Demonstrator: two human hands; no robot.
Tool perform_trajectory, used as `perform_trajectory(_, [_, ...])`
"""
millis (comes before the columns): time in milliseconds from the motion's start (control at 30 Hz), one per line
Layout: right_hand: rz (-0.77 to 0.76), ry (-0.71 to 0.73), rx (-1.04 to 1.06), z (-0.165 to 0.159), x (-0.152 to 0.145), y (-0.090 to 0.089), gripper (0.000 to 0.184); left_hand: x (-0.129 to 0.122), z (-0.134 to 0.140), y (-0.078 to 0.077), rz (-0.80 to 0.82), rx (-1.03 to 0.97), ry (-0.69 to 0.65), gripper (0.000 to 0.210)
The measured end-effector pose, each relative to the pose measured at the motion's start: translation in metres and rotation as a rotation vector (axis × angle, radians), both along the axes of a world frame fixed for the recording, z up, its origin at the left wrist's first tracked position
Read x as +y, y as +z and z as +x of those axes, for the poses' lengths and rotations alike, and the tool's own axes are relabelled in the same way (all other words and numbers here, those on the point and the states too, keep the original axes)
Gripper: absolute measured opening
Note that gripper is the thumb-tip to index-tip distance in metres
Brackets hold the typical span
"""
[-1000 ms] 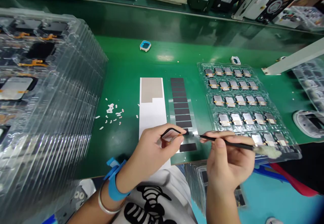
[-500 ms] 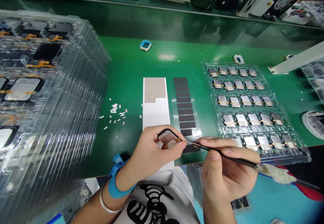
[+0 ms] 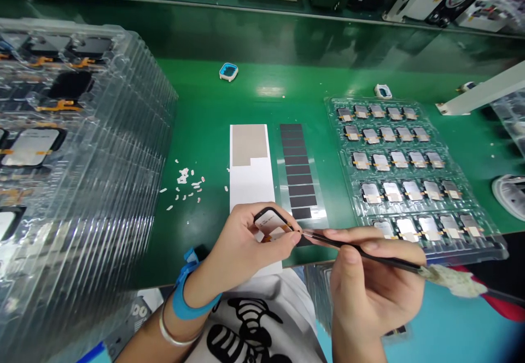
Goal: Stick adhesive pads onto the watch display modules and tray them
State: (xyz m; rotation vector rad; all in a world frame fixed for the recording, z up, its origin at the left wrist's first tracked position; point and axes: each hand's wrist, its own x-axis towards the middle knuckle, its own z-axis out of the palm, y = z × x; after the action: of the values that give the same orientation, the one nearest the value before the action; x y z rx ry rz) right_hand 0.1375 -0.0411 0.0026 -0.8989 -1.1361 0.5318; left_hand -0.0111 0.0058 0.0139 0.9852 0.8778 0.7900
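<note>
My left hand (image 3: 256, 248) is closed round the edges of a small display module (image 3: 270, 222), its silvery back turned up, with a black rim and an orange flex strip. In my right hand (image 3: 375, 281) lies a pair of dark tweezers (image 3: 389, 262), held like a pen. Their tips reach the module's right corner, close to my left thumb and forefinger. Whether the tips pinch anything there is too small to tell. Beneath my hands are a white backing sheet (image 3: 251, 185) with a grey-beige block on it and a clear strip of black adhesive pieces (image 3: 301, 180).
Tall stacked clear trays (image 3: 143, 150) with display modules stand at the left. A clear tray (image 3: 348, 199) of silvery modules lies at the right. White scraps (image 3: 184, 175) are scattered left of the sheet. Two watch cases, one blue-lined (image 3: 228, 71), one white (image 3: 383, 91), sit farther back beneath a shelf (image 3: 270, 3).
My right hand and the tweezers have shifted slightly right and down, tips still at the module's corner. The module in my left hand is tilted a little differently. The view has moved slightly.
</note>
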Motion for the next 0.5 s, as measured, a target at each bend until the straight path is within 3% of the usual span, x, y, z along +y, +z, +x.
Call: perform_trajectory(500, [-0.039, -0.002, 0.009, -0.0008, -0.0016, -0.0009, 0.031, 0.0010, 0.0015, 0.0019, -0.020, 0.021, 0.014, 0.004])
